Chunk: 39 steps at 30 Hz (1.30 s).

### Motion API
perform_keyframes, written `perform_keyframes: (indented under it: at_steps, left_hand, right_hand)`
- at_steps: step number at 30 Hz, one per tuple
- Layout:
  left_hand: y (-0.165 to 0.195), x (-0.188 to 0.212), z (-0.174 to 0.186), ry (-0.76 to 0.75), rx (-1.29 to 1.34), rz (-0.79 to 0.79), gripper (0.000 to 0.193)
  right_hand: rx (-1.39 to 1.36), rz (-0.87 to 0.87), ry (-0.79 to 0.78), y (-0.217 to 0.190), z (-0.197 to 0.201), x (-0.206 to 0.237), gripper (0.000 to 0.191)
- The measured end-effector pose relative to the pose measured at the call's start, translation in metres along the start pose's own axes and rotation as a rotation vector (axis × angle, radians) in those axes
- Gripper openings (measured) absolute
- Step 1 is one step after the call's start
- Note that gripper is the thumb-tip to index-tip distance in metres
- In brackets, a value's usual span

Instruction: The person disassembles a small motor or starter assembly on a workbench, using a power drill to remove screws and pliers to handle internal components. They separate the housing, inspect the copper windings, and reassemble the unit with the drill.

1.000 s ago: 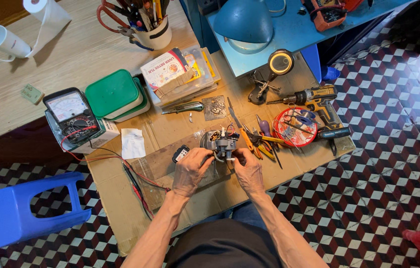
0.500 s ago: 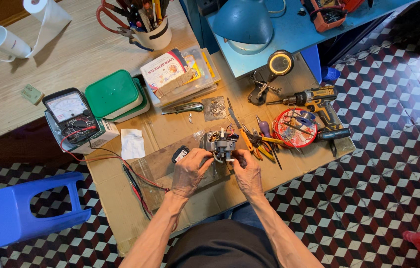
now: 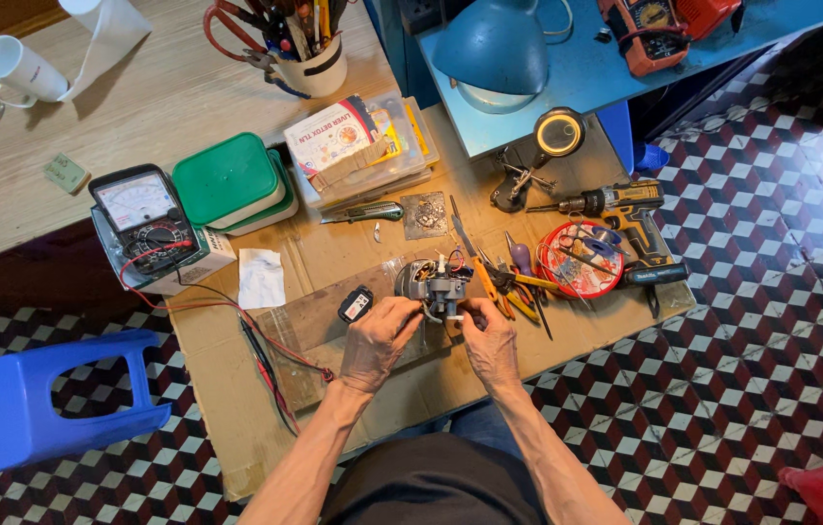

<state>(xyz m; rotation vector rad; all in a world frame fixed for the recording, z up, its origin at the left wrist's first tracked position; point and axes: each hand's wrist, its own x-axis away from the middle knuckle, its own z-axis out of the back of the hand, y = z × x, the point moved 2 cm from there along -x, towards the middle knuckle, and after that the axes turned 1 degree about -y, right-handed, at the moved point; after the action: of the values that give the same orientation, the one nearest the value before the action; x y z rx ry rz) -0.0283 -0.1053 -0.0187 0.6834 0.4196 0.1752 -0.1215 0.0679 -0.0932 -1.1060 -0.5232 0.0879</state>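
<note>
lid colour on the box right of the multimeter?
Green lid, white base beneath; head view, beside the multimeter.

Small grey metal motor (image 3: 434,284) sits mid on the flat brown cardboard surface (image 3: 237,408), w/ left hand (image 3: 379,338) & right hand (image 3: 489,335) just in front. Black dial meter (image 3: 144,226) far left. Yellow-black power drill (image 3: 630,216) far right. Green-lid plastic box (image 3: 227,181) behind, left.

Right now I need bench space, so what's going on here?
A person sits at a cardboard-covered bench, both hands on a small motor assembly. The left hand and the right hand grip its near edge. Pliers and a cordless drill lie to its right, and a multimeter sits to the left with leads trailing across the cardboard.
</note>
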Motion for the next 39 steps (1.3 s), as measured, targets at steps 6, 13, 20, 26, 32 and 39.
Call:
perform_keyframes:
  at_steps: [6, 13, 20, 26, 32, 39]
  left_hand:
    - [-0.002, 0.001, -0.002, -0.023, 0.021, 0.009, 0.013]
    - [-0.005, -0.001, -0.004, -0.028, 0.045, 0.084, 0.015]
    - [-0.004, 0.003, -0.007, 0.019, 0.13, 0.198, 0.013]
    - [-0.001, 0.005, -0.001, 0.034, 0.205, 0.21, 0.011]
    - [0.001, 0.014, -0.007, 0.08, 0.209, 0.242, 0.01]
    - [0.0, 0.018, -0.009, 0.134, 0.211, 0.263, 0.01]
  right_hand:
    - [-0.186, 0.138, 0.012, -0.004, -0.002, 0.004, 0.019]
    - [0.097, 0.174, 0.041, -0.01, 0.003, 0.004, 0.019]
    - [0.018, 0.151, 0.032, -0.002, 0.002, 0.005, 0.017]
    - [-0.269, 0.196, -0.028, 0.018, 0.002, -0.004, 0.019]
    - [-0.334, -0.041, -0.032, 0.041, 0.001, -0.02, 0.023]
    - [-0.125, -0.095, -0.146, 0.023, 0.007, -0.03, 0.022]
